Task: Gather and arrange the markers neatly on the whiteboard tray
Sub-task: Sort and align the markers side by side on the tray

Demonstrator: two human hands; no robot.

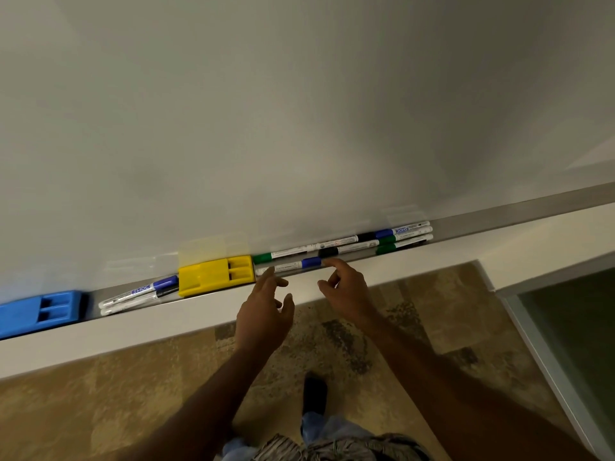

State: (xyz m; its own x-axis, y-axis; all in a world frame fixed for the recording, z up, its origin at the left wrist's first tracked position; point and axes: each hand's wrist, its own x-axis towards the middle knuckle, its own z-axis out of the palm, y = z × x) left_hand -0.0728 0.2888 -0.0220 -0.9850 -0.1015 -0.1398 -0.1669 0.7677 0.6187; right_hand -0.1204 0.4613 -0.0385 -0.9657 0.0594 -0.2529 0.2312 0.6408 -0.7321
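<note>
Several white markers with blue, green and black caps lie end to end in rows on the metal whiteboard tray [482,224], right of a yellow eraser [214,274]. The nearest one, a blue-capped marker [289,266], lies along the tray's front edge. My left hand [264,307] hovers just below its white end, fingers spread, holding nothing. My right hand [346,287] is beside it, fingers curled, index fingertip close to the blue cap. Two more markers [139,292] lie between the yellow eraser and a blue eraser [40,312].
The whiteboard [299,111] fills the upper view. A white ledge [133,331] runs under the tray. Below is patterned carpet [100,394], my shoe and trouser leg. A glass panel with a metal frame [545,361] stands at the right.
</note>
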